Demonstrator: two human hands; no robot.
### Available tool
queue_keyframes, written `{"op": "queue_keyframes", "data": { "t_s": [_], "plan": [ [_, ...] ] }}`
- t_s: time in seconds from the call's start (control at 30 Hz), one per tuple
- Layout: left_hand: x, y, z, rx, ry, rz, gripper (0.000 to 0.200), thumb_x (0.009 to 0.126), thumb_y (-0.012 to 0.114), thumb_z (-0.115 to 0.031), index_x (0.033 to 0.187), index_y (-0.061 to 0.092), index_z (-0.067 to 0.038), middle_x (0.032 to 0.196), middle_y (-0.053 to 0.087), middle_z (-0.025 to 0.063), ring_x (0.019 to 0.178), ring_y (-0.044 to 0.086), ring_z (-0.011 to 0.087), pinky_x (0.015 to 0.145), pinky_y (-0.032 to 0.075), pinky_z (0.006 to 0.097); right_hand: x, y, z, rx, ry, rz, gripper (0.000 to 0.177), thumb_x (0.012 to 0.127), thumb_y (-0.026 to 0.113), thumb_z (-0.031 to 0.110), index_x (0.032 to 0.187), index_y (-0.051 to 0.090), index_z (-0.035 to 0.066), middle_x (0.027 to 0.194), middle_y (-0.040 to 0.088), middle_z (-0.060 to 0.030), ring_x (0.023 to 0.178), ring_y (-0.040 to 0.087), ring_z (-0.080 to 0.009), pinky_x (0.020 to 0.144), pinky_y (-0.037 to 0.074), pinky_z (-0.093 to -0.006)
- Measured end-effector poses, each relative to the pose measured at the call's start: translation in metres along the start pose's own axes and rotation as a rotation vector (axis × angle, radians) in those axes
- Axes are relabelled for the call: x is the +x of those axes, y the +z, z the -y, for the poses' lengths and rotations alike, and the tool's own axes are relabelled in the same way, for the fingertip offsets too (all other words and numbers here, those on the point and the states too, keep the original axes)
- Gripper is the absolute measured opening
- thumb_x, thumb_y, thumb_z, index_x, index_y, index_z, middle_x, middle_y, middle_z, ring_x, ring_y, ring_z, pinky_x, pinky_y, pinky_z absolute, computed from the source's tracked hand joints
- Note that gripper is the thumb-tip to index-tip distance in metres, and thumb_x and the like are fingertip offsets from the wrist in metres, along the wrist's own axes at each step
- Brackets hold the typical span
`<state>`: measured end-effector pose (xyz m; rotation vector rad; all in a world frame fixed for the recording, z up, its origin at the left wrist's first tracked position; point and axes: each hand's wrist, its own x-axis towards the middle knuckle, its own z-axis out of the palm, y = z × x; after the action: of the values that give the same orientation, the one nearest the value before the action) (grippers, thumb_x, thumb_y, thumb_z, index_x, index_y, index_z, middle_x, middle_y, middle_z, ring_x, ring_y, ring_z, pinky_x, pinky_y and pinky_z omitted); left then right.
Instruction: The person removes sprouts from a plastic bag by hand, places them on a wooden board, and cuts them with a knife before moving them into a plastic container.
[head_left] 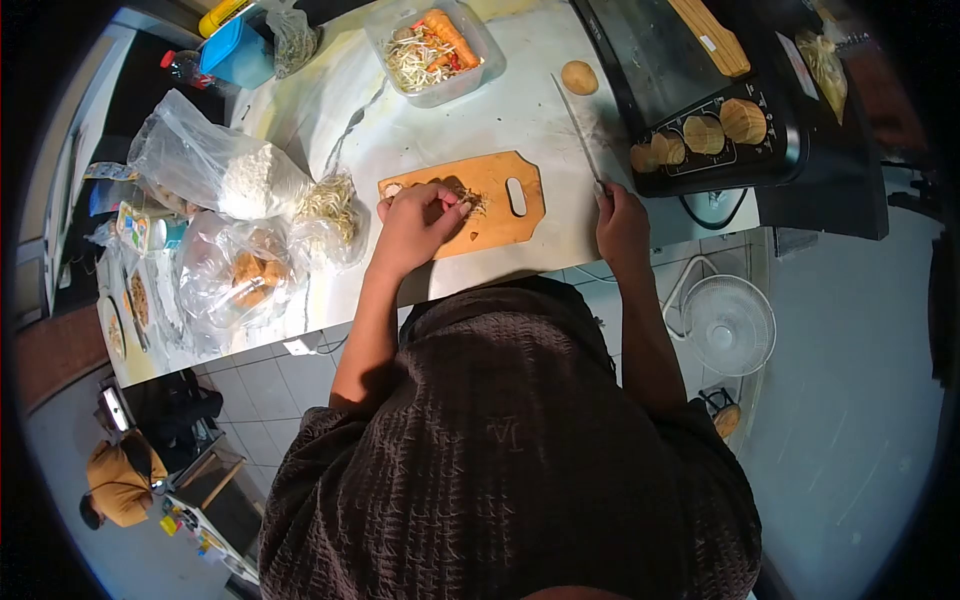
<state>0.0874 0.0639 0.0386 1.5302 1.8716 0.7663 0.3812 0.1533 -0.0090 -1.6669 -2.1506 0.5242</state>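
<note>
**Here: left hand on cutting board, right hand grips knife**

Left hand [415, 225] lies palm down on the cutting board [505, 228], forearm straight, fingers [447, 200] bent onto a small heap of brown chopped bits [472, 200]. Cannot tell if they pinch any.

Right hand [622, 220] sits just right of the board on the tabletop [500, 115]. Its fingers are wrapped tight round the handle of a knife [578, 125], and the long thin blade points away past the board.

The board is one piece of pale wood with a slot handle at its right end. Beyond the board stand one clear tub [432, 50] of sprouts and one round tan lump [579, 77]. Right of the board, four round cakes [703, 133] sit on a black griddle [790, 140].
</note>
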Motion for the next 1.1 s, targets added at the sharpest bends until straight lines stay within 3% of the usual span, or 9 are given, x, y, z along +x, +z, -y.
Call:
{"op": "queue_keyframes", "data": {
  "t_s": [0.13,0.23,0.3,0.4,0.5,0.6,0.83,1.0,1.1],
  "plan": [
    [0.015,0.005,-0.001,0.057,0.059,-0.002,0.022,0.086,0.072,-0.031,0.089,0.068,-0.009,0.082,0.065,0.0066,0.084,0.06,0.0249,0.08,0.03,0.0402,0.0,0.004,-0.008,0.004,-0.024,-0.035,0.026,0.093,0.058,0.014,0.116,0.057,0.001,0.097,0.063,-0.0203,0.093,0.061,-0.0394,0.084,0.047,-0.049],
    [0.037,0.008,-0.004,0.097,0.131,0.009,0.025,0.086,0.073,-0.033,0.095,0.069,-0.009,0.091,0.067,0.0038,0.089,0.062,0.0193,0.085,0.032,0.0386,0.001,0.009,-0.011,0.026,-0.034,-0.095,0.028,0.092,0.061,0.015,0.116,0.057,0.002,0.098,0.063,-0.0193,0.093,0.06,-0.0392,0.083,0.047,-0.0497],
    [0.047,0.008,-0.012,0.199,0.142,-0.005,0.025,0.086,0.073,-0.032,0.096,0.07,-0.009,0.093,0.067,0.004,0.089,0.062,0.02,0.084,0.033,0.038,0.004,0.016,-0.012,-0.1,-0.029,-0.177,0.029,0.089,0.064,0.016,0.114,0.058,0.004,0.098,0.061,-0.0174,0.095,0.059,-0.0372,0.083,0.047,-0.0485],
    [0.051,0.011,-0.016,0.098,0.138,0.014,0.024,0.086,0.072,-0.032,0.094,0.07,-0.009,0.09,0.068,0.0052,0.089,0.062,0.0232,0.083,0.032,0.039,0.015,0.009,0.015,-0.2,-0.108,-0.302,0.027,0.085,0.07,0.015,0.11,0.064,0.007,0.096,0.061,-0.0146,0.091,0.061,-0.0354,0.079,0.049,-0.0443],
    [0.044,0.014,-0.017,0.071,0.124,0.021,0.024,0.086,0.072,-0.031,0.091,0.069,-0.008,0.087,0.068,0.0061,0.088,0.062,0.026,0.082,0.031,0.0406,0.042,0.024,0.016,-0.089,-0.273,-0.297,0.023,0.083,0.072,0.017,0.105,0.066,0.011,0.093,0.057,-0.0111,0.089,0.059,-0.0329,0.077,0.049,-0.0446],
    [0.035,0.017,-0.012,0.041,0.1,0.032,0.023,0.086,0.072,-0.031,0.091,0.068,-0.008,0.087,0.068,0.0053,0.089,0.062,0.0255,0.082,0.03,0.0405,0.06,0.033,0.022,-0.152,-0.123,-0.201,0.018,0.083,0.072,0.019,0.099,0.066,0.012,0.093,0.057,-0.0107,0.091,0.059,-0.0324,0.077,0.049,-0.0446],
    [0.018,0.007,0.001,0.021,0.036,-0.025,0.023,0.087,0.072,-0.031,0.093,0.068,-0.009,0.089,0.066,0.0029,0.093,0.058,0.0225,0.083,0.029,0.0399,0.078,0.044,0.023,-0.254,-0.119,-0.07,0.009,0.087,0.063,0.014,0.089,0.062,0.006,0.097,0.058,-0.0158,0.096,0.058,-0.0341,0.084,0.048,-0.0435],
    [0.01,-0.001,0.003,-0.054,-0.062,-0.049,0.022,0.087,0.072,-0.03,0.092,0.068,-0.009,0.087,0.066,0.0018,0.089,0.059,0.0211,0.082,0.028,0.039,0.099,0.044,0.036,-0.121,-0.286,-0.23,0.007,0.089,0.061,0.012,0.09,0.063,0.006,0.094,0.059,-0.015,0.096,0.058,-0.033,0.084,0.047,-0.043],
    [0.002,-0.003,0.009,-0.04,-0.079,-0.069,0.022,0.087,0.072,-0.03,0.091,0.068,-0.008,0.086,0.066,0.0014,0.087,0.06,0.0204,0.082,0.028,0.0386,0.109,0.051,0.04,-0.139,-0.274,-0.195,0.008,0.089,0.061,0.014,0.09,0.064,0.006,0.094,0.059,-0.0145,0.095,0.058,-0.0327,0.085,0.046,-0.0432]
  ]
}}
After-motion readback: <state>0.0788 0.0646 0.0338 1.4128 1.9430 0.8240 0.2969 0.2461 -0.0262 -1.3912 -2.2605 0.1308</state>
